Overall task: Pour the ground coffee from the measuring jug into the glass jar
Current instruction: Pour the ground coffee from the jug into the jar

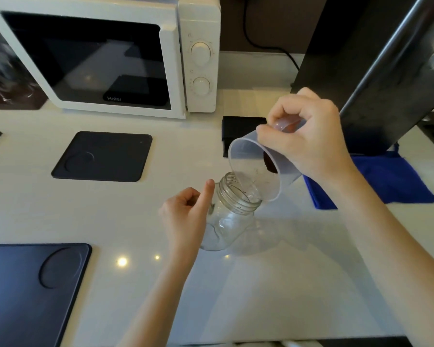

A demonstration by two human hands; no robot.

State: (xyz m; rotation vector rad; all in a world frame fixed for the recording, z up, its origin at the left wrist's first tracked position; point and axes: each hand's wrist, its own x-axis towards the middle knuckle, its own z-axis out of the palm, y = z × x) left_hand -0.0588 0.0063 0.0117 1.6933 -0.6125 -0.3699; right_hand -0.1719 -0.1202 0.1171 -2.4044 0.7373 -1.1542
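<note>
A clear glass jar [229, 219] with a threaded neck leans on the white counter, its open mouth tipped up and to the right. My left hand [186, 214] holds the jar's body, thumb up beside the neck. My right hand [303, 139] grips the base of a translucent plastic measuring jug [251, 166], tipped steeply with its rim down over the jar's mouth. A dark clump of ground coffee [269, 164] clings inside the jug near my fingers. A few dark grains lie on the jug's wall and at the jar's rim.
A white microwave [110, 53] stands at the back. Two dark mats lie on the counter, one [103, 156] in the middle left and one [33, 291] at the near left. A blue cloth [391, 181] lies right of the jug, a black box [238, 131] behind it.
</note>
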